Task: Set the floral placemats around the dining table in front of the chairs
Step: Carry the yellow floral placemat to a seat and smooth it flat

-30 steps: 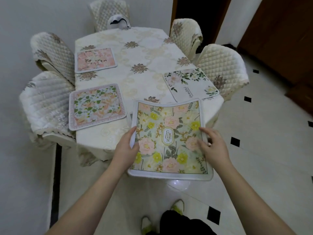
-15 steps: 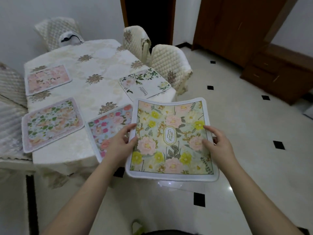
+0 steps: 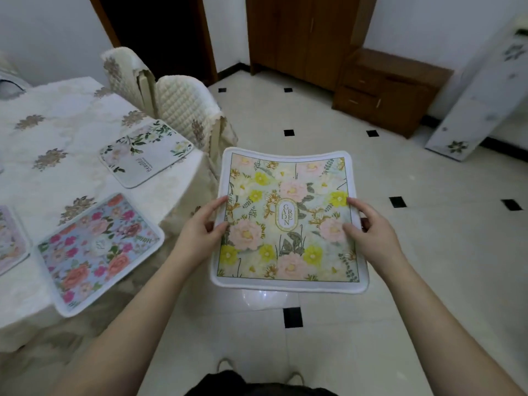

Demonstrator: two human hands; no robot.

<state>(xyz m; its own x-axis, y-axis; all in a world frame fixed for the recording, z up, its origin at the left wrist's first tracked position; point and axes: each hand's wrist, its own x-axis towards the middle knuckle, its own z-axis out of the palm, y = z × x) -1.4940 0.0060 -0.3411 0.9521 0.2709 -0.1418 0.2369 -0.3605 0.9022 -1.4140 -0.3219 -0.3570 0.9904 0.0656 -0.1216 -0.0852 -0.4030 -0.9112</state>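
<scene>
I hold a floral placemat (image 3: 288, 218) with yellow and pink flowers flat in the air over the floor, to the right of the dining table (image 3: 43, 172). My left hand (image 3: 201, 228) grips its left edge and my right hand (image 3: 371, 228) grips its right edge. On the table lie a blue placemat with pink and red flowers (image 3: 97, 250) near the front corner, a white placemat with green leaves (image 3: 145, 151) by the right edge, and a sliver of another placemat (image 3: 8, 241) at the far left.
Two quilted cream chairs (image 3: 183, 104) stand at the table's right side. A brown wooden cabinet (image 3: 383, 87) and wardrobe stand at the back wall. A white flowered panel (image 3: 485, 95) leans at the right. The floor is pale tile with black insets.
My view has swung right, so the table slid to the left of frame. The held placemat moved off the table's corner and now hangs over the floor. A blue placemat came into sight.
</scene>
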